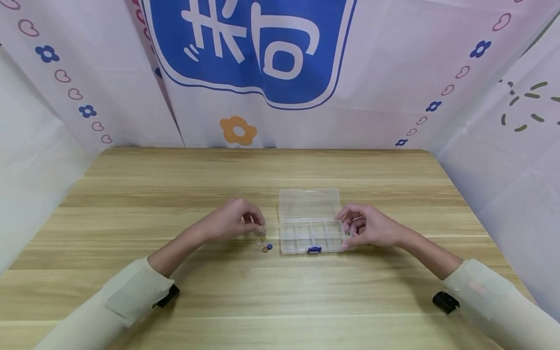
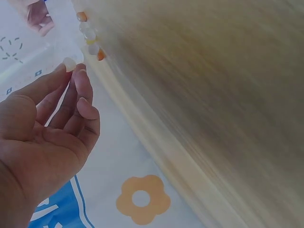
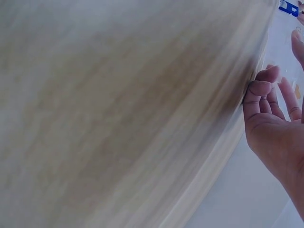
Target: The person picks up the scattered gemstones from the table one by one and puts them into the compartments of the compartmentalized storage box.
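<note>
My left hand point(image 1: 240, 218) is just above the table, left of a clear plastic compartment box point(image 1: 288, 250). Between thumb and fingertips it pinches a whitish round bead point(image 2: 70, 64). Beneath it lie several small beads, among them a yellow bead point(image 1: 263, 238), a blue bead point(image 1: 269, 247) and an orange bead point(image 1: 264, 250). The box's lid point(image 1: 309, 203) lies open toward the back; the compartments look bare. My right hand point(image 1: 369, 226) holds the box's right side, thumb near the front corner and index finger near the hinge. Its other fingers are curled.
The box has a blue latch point(image 1: 314, 250) at its front. All of this stands on a wood-grain table point(image 1: 262, 301). A printed cloth point(image 1: 372, 97) hangs behind the table's back edge, with more cloth at both sides.
</note>
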Demonstrator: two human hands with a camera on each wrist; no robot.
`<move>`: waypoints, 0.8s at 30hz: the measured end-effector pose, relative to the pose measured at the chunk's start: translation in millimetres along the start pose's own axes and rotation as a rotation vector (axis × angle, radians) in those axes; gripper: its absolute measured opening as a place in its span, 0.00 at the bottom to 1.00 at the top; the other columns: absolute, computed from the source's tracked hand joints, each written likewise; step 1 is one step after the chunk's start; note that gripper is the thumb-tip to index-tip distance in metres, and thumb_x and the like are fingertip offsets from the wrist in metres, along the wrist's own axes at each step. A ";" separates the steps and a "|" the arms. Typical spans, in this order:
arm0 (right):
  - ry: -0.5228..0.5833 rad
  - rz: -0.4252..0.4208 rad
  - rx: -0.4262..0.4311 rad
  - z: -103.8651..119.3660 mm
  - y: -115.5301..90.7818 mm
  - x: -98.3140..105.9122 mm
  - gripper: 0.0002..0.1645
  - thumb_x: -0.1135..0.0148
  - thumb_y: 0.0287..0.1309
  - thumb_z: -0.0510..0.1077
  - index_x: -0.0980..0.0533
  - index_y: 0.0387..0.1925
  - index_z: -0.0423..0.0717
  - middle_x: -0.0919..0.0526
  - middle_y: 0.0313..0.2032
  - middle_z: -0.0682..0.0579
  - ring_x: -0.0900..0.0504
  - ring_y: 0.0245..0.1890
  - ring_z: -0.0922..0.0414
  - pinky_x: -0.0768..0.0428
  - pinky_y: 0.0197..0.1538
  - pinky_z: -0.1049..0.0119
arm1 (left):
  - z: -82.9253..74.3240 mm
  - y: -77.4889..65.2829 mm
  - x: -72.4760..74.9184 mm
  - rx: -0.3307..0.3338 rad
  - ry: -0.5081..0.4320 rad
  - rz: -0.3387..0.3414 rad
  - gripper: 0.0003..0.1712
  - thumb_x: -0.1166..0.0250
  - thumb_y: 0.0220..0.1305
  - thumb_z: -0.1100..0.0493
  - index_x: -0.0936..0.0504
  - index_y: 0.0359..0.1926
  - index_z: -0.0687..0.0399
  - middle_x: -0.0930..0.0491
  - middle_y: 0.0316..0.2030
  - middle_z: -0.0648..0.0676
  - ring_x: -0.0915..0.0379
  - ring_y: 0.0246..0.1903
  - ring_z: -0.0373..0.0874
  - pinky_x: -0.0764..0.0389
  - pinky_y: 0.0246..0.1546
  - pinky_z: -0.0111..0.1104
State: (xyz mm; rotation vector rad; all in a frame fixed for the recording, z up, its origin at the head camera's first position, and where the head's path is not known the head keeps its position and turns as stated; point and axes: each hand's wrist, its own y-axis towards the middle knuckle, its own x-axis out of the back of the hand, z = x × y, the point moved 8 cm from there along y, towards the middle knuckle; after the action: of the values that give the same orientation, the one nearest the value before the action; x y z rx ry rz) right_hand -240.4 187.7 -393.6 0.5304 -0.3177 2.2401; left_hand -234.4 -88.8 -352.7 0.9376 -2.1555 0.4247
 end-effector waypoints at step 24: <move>0.010 -0.012 -0.017 1.3 -1.1 -1.8 0.34 0.18 0.46 0.33 0.26 0.53 0.31 0.22 0.36 0.43 0.23 0.30 0.59 0.23 0.33 0.72 | -20.9 10.0 -4.8 -0.055 -0.031 0.019 0.04 0.32 0.70 0.65 0.11 0.39 0.60 0.12 0.35 0.52 0.19 0.34 0.36 0.17 0.37 0.31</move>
State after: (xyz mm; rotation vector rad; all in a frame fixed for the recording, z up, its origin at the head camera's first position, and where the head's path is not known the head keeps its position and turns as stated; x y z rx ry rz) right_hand -238.1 186.8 -393.2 0.5112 -0.3273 2.2260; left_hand -229.2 -68.2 -342.2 0.8988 -2.1948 0.3603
